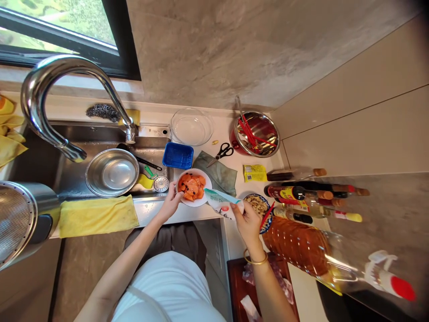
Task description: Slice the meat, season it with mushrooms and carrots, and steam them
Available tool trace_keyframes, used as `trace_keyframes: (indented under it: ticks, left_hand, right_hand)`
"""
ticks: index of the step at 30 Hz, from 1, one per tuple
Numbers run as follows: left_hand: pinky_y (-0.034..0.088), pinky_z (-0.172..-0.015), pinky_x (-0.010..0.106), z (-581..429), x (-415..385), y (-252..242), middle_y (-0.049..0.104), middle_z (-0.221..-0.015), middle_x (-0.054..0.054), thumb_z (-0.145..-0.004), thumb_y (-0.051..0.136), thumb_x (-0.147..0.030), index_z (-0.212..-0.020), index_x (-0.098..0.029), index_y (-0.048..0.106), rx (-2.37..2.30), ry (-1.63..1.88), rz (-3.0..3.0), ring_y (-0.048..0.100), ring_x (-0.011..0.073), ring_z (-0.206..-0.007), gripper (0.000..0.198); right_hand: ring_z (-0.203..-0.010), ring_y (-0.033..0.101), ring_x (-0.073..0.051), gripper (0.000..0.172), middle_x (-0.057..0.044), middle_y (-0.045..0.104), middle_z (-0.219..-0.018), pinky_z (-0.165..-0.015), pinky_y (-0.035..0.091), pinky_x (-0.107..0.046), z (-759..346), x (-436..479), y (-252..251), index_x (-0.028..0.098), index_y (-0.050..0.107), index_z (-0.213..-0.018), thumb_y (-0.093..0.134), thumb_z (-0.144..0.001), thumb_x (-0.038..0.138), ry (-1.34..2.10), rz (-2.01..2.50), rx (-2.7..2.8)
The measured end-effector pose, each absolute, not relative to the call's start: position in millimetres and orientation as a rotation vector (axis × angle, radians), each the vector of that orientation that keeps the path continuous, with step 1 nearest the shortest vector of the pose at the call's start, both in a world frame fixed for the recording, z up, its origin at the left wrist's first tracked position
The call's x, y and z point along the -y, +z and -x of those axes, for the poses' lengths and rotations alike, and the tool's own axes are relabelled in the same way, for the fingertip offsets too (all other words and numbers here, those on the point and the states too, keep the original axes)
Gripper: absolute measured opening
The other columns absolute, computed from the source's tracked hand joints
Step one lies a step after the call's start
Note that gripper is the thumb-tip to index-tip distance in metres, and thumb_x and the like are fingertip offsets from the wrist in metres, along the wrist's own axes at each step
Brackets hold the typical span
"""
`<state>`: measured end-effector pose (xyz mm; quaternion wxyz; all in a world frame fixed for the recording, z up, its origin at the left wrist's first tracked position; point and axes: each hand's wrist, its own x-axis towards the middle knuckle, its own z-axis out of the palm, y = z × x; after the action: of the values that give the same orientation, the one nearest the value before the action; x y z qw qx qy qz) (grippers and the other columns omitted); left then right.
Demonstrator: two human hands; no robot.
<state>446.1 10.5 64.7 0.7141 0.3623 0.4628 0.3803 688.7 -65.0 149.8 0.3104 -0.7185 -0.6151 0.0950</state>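
Note:
My left hand (170, 204) grips the left rim of a white bowl (205, 200) with its thumb over the edge. Orange chunks, seemingly carrot, with a few dark bits and white grains on top (191, 185) fill the bowl. In my right hand (248, 222) is a white and green seasoning bag (223, 202), tilted so that its green end reaches the bowl's right rim. Whether anything is pouring out cannot be made out. Just beyond my right hand stands a patterned bowl of pale brown pieces (256, 203) with a red chilli (267, 217) on it.
The sink (75, 174) holds a metal pot (112, 172). Behind the bowl lie a blue tray (177, 155), a glass dish (191, 126) and scissors (224, 152). Bottles (284, 193) and a large oil jug (298, 246) crowd the right. A cutting board (236, 279) carries raw meat.

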Motion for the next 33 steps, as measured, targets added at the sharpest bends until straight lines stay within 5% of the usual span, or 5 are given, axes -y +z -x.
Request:
trace_keyframes:
  ticks: [22,33]
  left_hand:
    - [0.038,-0.1,0.036,-448.6,-9.8,61.0,0.049,-0.118,0.008,-0.08,0.05,-0.03,-0.117,-0.021,0.04,-1.02,0.893,-0.917,0.046,0.0217,-0.116,0.04]
    - [0.05,-0.079,0.031,-440.2,-21.8,70.0,0.043,-0.125,0.007,-0.079,0.049,-0.033,-0.119,-0.024,0.038,-1.047,0.868,-0.774,0.047,0.0226,-0.115,0.043]
  right_hand:
    - [-0.051,0.05,-0.011,0.027,0.002,0.06,-0.062,-0.053,0.038,-0.022,-669.1,40.1,180.1,0.02,0.067,-0.082,0.053,-0.091,0.04,0.288,1.877,1.745]
    - [-0.051,0.048,-0.01,0.027,0.002,0.058,-0.06,-0.051,0.037,-0.021,-676.3,64.4,163.4,0.018,0.066,-0.08,0.054,-0.09,0.04,0.286,1.909,1.663]
